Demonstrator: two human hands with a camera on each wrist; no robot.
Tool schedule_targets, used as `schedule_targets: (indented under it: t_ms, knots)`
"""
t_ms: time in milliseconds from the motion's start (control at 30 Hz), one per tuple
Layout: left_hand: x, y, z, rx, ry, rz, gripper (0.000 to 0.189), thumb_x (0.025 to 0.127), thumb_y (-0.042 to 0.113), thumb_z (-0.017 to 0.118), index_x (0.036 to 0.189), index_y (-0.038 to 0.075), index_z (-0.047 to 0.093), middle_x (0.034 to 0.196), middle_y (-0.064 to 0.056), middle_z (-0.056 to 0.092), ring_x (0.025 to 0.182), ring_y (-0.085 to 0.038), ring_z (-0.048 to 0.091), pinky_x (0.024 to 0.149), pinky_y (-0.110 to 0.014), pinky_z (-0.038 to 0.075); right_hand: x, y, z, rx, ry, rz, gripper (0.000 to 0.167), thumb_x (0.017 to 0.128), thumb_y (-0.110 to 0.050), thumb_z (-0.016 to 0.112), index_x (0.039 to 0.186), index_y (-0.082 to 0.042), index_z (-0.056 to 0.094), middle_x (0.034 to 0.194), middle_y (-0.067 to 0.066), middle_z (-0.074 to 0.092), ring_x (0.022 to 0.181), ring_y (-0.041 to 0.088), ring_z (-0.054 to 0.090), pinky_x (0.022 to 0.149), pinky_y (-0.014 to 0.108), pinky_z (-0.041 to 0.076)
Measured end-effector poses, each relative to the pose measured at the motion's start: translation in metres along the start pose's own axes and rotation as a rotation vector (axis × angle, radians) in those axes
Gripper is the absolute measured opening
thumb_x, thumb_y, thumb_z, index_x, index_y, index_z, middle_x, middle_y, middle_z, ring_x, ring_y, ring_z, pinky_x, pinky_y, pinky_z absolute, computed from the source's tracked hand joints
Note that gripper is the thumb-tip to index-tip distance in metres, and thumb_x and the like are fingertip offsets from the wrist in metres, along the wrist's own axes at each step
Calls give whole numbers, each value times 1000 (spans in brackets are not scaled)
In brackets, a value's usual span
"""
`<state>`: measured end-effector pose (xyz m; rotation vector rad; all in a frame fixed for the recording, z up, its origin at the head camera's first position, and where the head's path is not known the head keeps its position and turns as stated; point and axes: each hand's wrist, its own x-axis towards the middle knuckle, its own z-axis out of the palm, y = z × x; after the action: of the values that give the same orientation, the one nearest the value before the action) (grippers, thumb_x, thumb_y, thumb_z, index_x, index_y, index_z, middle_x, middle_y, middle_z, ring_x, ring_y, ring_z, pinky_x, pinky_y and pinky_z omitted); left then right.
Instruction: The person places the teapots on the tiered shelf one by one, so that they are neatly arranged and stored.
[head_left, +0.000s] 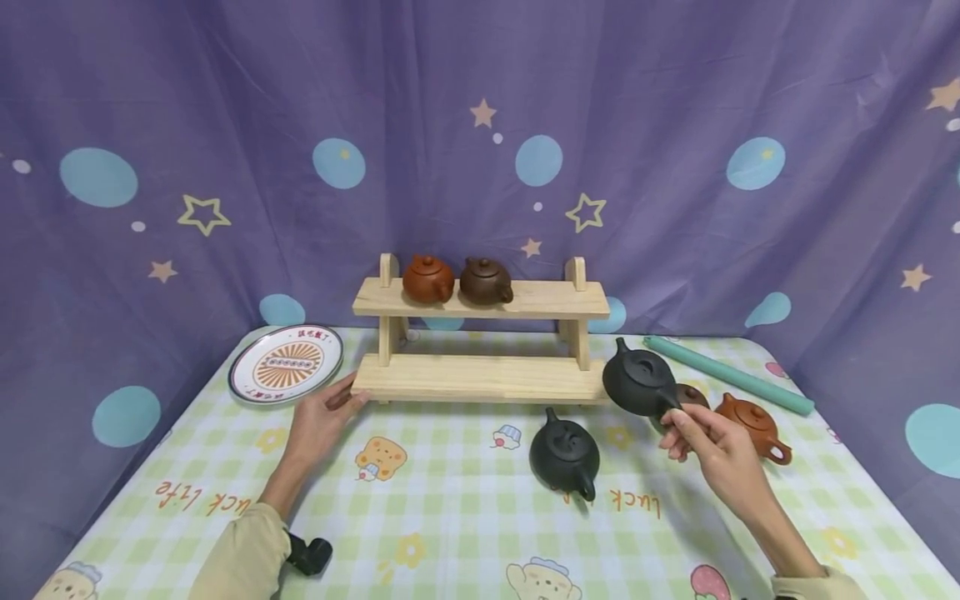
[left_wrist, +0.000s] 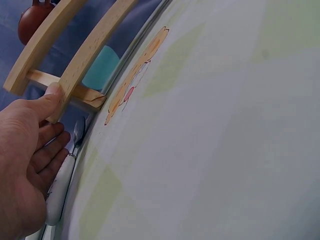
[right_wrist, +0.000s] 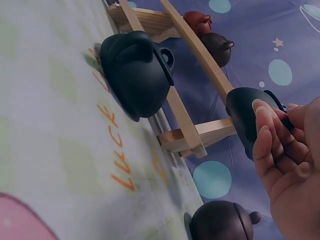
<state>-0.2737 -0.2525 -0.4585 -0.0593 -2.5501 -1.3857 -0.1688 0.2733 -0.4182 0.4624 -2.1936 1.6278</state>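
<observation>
My right hand [head_left: 716, 454] pinches the handle of a black teapot [head_left: 637, 381], which is raised off the table near the right end of a two-tier wooden shelf [head_left: 480, 377]. My left hand [head_left: 321, 417] grips the left end of the lower board, its thumb on the wood in the left wrist view. A second black teapot [head_left: 564, 457] sits on the cloth in front of the shelf. On the upper board, an orange-brown teapot [head_left: 427, 280] stands beside a dark brown teapot [head_left: 485, 282], both toward the left.
Right of the shelf, another orange-brown teapot [head_left: 752, 423] and a dark brown teapot [right_wrist: 220, 222] stand on the table, partly behind my right hand in the head view. A green roll [head_left: 727, 375] lies behind them. A patterned plate [head_left: 287, 364] rests at the back left. Behind hangs a purple curtain [head_left: 450, 67].
</observation>
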Motion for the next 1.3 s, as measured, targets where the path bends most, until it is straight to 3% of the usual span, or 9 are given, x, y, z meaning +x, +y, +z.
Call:
schedule_targets:
  t_ms: [300, 533, 700, 1300]
  knots:
    - [1, -1, 0, -5, -4, -4, 61, 99, 32, 73, 148, 1, 53, 135, -23, 62, 122, -38, 64, 101, -38, 54, 16, 0, 5, 59, -9, -40, 18, 107, 6, 49, 102, 17, 62, 76, 11, 69, 63, 13, 65, 56, 21, 57]
    - [1, -1, 1, -13, -5, 6, 60, 99, 29, 74, 147, 0, 54, 135, -23, 62, 122, -38, 64, 100, -38, 54, 31, -6, 9, 37, -20, 8, 20, 109, -3, 51, 103, 10, 66, 78, 10, 71, 65, 13, 67, 61, 21, 60]
    - [0, -2, 1, -17, -5, 4, 60, 99, 30, 74, 147, 1, 54, 135, -22, 62, 122, -37, 64, 100, -37, 54, 42, -8, 14, 57, -22, 25, 22, 109, -6, 52, 104, 11, 65, 78, 11, 71, 65, 12, 65, 57, 23, 59]
    - [0, -2, 0, -13, 16, 33, 58, 98, 27, 75, 145, -1, 56, 132, -22, 65, 119, -37, 66, 97, -35, 56, 76, -4, 32, 92, -32, -37, 24, 110, -5, 51, 102, 14, 64, 75, 12, 70, 63, 12, 65, 55, 25, 58]
